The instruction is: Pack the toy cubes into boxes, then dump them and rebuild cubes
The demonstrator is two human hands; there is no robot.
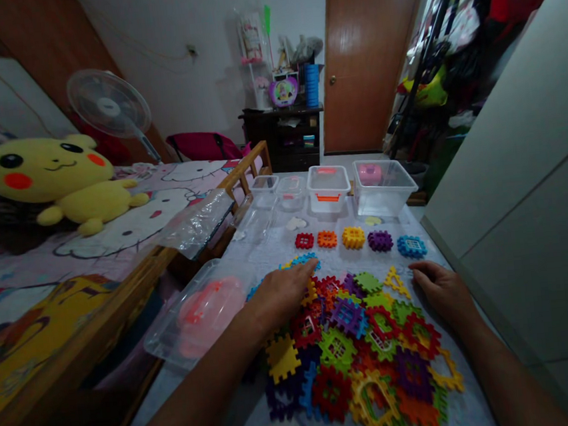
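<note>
A heap of colourful plastic building pieces (337,348) with notched edges lies on the cloth-covered table. My left hand (286,290) reaches over its far left side, fingers stretched forward. Its fingertips are at a blue notched piece (304,259); whether they press on it I cannot tell. My right hand (439,285) rests at the right of the heap, fingers loosely apart and holding nothing visible. A yellow triangular piece (396,282) lies just left of it. Beyond are small stacks: red (304,240), orange (326,238), yellow (353,237), purple (380,240) and blue (412,246).
Clear plastic boxes (329,185) line the table's far end, one (384,186) with a pink object (371,174) showing. At left lies a clear lid (175,330) over something pinkish-red. A wooden bed rail (168,264) borders the left side; a white cabinet (527,183) stands right.
</note>
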